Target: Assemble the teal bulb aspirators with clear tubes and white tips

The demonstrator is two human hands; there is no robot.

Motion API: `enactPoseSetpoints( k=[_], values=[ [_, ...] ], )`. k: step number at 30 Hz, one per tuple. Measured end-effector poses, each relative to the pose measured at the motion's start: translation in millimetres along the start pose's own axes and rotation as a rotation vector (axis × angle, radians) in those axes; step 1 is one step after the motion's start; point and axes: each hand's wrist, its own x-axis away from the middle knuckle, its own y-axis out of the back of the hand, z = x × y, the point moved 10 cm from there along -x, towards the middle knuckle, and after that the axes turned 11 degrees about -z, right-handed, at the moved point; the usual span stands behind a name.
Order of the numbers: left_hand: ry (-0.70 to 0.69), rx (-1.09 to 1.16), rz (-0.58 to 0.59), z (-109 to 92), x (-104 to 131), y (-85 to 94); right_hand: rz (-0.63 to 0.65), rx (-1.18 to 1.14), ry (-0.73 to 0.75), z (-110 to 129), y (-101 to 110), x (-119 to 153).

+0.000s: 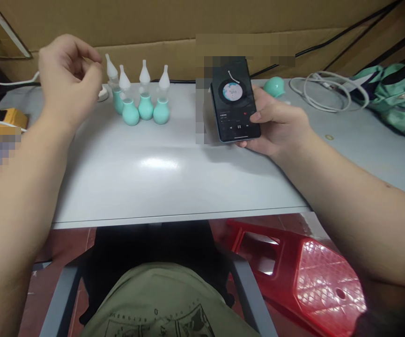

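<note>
My right hand (276, 119) grips a dark smartphone (235, 105) tilted above the table, its screen showing a music player with a round cover and playback buttons. My left hand (72, 70) is raised at the left, fingers curled and thumb near the index finger; whatever lies inside them, if anything, is hidden. Just right of it stand several teal nasal aspirators (146, 106) upright in a cluster, each with a rubber bulb, a clear neck and a white tip. A small white round object (102, 95) lies partly behind my left hand.
A teal bulb (274, 87) lies behind my right hand. Coiled white cable (323, 93) and green fabric (395, 96) occupy the table's right. Left is a yellow-orange object (15, 118). Cardboard (146, 23) walls the back. Below stands a red plastic stool (325, 281).
</note>
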Motion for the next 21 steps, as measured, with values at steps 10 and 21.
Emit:
enactPoseSetpoints(
  k=[10,21],
  values=[
    [-0.043,0.008,-0.021,-9.1,2.3,3.8,-0.105,-0.025,0.004,15.0,18.3,10.2],
    [-0.022,0.023,0.071,-16.5,9.8,2.9,-0.295,-0.194,0.190,76.9,101.3,32.8]
  ],
)
